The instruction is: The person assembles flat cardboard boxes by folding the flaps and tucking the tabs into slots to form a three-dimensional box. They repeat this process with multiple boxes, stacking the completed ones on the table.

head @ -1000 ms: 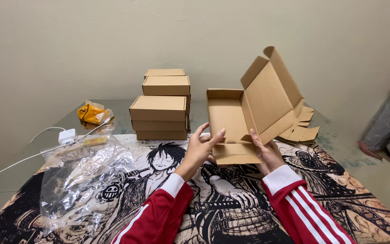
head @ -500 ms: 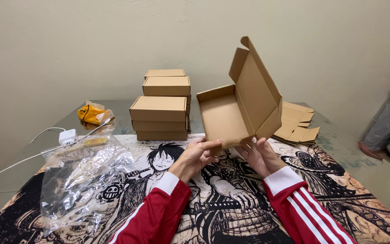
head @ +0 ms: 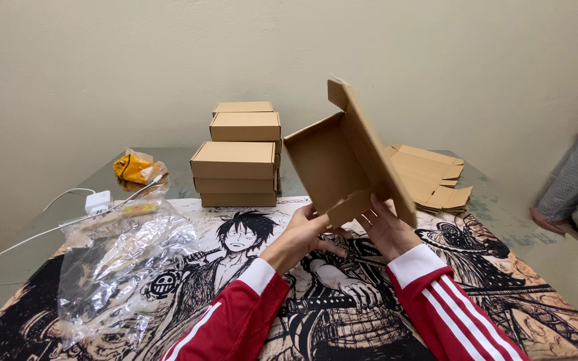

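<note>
Overhead, both hands hold one empty, half-folded brown cardboard box tilted above the printed mat: left hand fingers curled under its lower edge, right hand fingers spread against its underside. Behind stand five closed brown cardboard boxes, contents unseen, beside one pile of flat cardboard blanks.

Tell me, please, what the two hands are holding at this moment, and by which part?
Both hands hold a half-folded cardboard box, lifted off the mat: the left hand and right hand grip its lower front edge.
</note>
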